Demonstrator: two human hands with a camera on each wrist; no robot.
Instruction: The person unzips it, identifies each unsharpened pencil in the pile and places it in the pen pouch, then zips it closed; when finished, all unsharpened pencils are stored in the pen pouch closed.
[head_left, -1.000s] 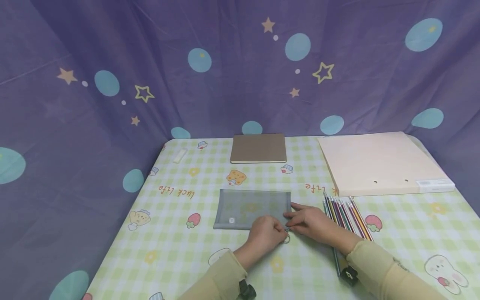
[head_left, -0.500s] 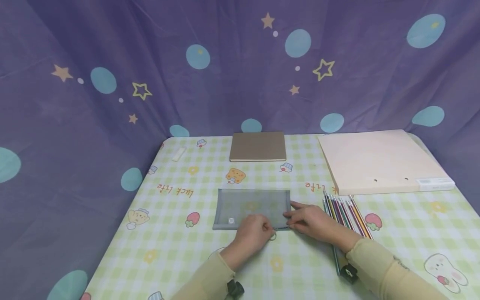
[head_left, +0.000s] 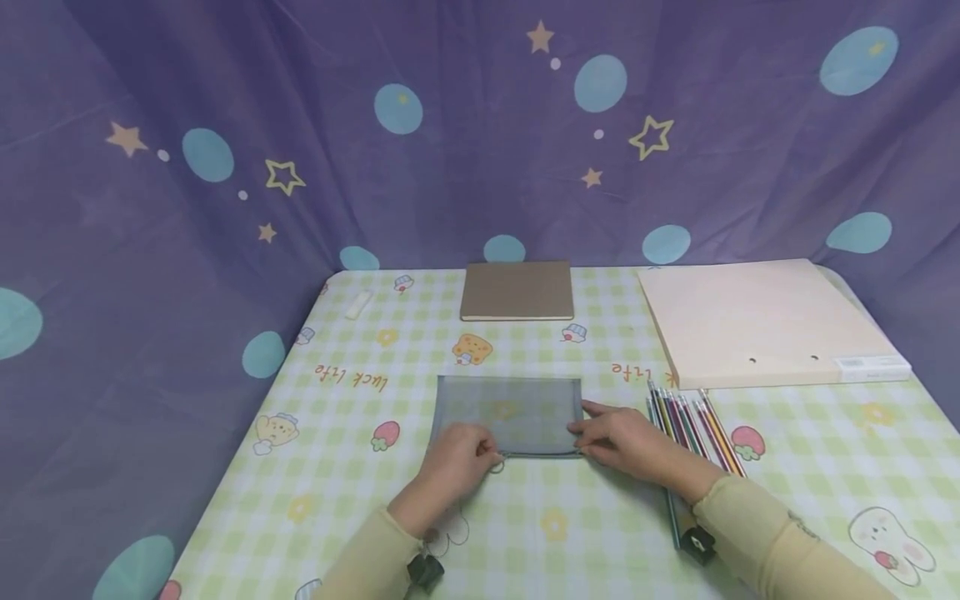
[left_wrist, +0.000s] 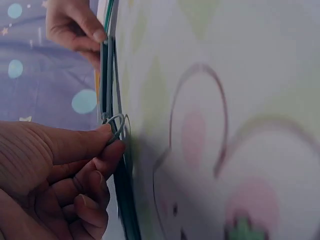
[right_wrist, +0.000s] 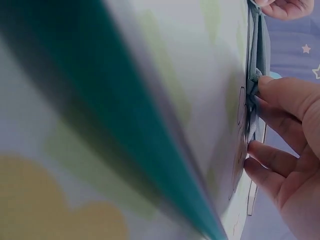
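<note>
A grey translucent zip pouch (head_left: 510,408) lies flat on the checked tablecloth, its zipper along the near edge. My left hand (head_left: 459,458) pinches the looped zipper pull (left_wrist: 120,120) between thumb and index finger, left of the pouch's middle. Between the pull and the pouch's right end, the zipper edges look parted in the left wrist view. My right hand (head_left: 622,442) grips the pouch's near right corner, thumb on the zipper end. Several coloured pencils (head_left: 686,425) lie under and beside the right wrist; one teal pencil (right_wrist: 130,100) crosses the right wrist view.
At the back stands a brown notebook (head_left: 517,292), lying flat. A large cream folder (head_left: 765,325) covers the back right of the table. A small white eraser-like block (head_left: 358,305) is at the back left. Purple patterned curtain (head_left: 465,192) surrounds the table's far sides.
My left hand has slid leftward along the pouch's near edge with the zipper pull, from the right corner to past the middle. The right hand stays at the corner.
</note>
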